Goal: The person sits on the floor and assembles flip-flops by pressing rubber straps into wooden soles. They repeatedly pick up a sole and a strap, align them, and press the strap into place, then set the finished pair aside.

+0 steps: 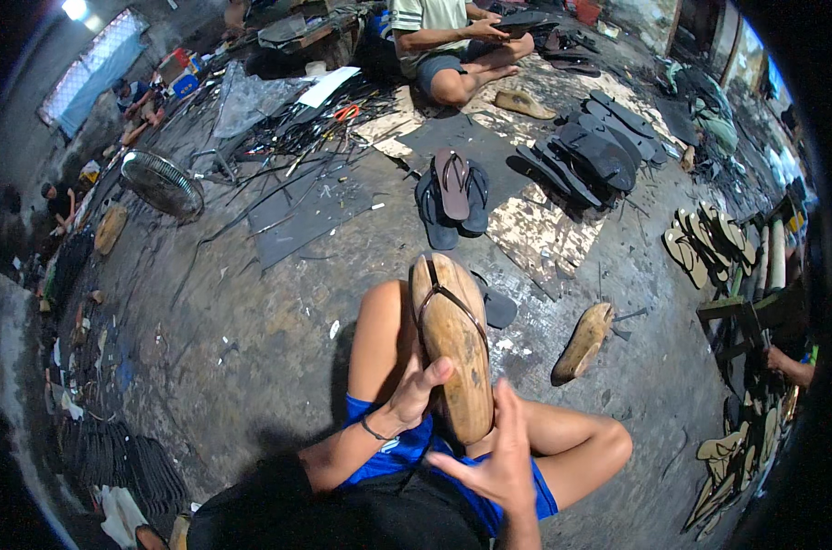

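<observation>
A wooden shoe last rests over my lap, its split toe pointing away from me. A thin dark flip-flop strap is stretched in a V across its front. My left hand grips the last's left side, thumb lying on top and the other fingers hidden. Close to the heel end, my right hand is held with thumb and fingers apart and nothing in it. Just beyond the last, a dark flip-flop lies partly covered. To the right, a second wooden last lies on the floor.
Ahead are a small stack of flip-flops and a larger black pile. A seated person holds a dark sole beyond them. A fan stands left; tan flip-flops and another person's hand are at right.
</observation>
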`<action>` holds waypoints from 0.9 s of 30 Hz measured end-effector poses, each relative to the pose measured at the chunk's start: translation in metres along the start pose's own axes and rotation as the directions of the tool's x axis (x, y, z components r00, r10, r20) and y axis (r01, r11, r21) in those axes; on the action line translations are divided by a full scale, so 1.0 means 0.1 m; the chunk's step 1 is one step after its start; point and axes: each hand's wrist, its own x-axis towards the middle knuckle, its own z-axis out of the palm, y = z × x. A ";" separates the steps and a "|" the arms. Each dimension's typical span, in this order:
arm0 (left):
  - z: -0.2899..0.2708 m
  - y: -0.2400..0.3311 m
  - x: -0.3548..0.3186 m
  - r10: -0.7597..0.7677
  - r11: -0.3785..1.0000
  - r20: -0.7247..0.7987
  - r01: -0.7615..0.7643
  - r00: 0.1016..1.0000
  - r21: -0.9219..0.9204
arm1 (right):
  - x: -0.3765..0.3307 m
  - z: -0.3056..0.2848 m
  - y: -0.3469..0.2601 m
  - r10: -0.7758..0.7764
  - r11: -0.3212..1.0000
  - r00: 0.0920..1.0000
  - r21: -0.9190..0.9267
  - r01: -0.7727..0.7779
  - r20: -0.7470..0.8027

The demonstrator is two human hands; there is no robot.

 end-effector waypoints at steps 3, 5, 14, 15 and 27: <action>0.09 -0.07 0.02 0.126 0.969 -0.092 -0.102 0.988 0.227 | -0.14 0.37 0.29 0.047 0.998 0.989 -0.022 -0.051 -0.139; 0.06 -0.11 -0.02 0.063 0.981 -0.117 -0.039 0.991 0.192 | -0.24 0.39 0.32 0.095 0.995 0.990 -0.018 -0.098 -0.102; 0.02 0.06 -0.54 -0.193 0.981 0.294 0.182 0.936 0.064 | -0.70 0.43 0.44 0.382 0.349 0.888 0.849 -0.396 0.257; 0.10 0.11 -0.61 -0.180 0.984 0.336 0.169 0.924 0.063 | -0.73 0.42 0.36 0.407 0.321 0.882 0.867 -0.380 0.236; 0.30 0.35 -0.82 -0.247 0.963 0.322 0.270 0.914 -0.026 | -1.14 0.51 0.42 0.431 -0.082 0.648 0.742 -0.665 0.628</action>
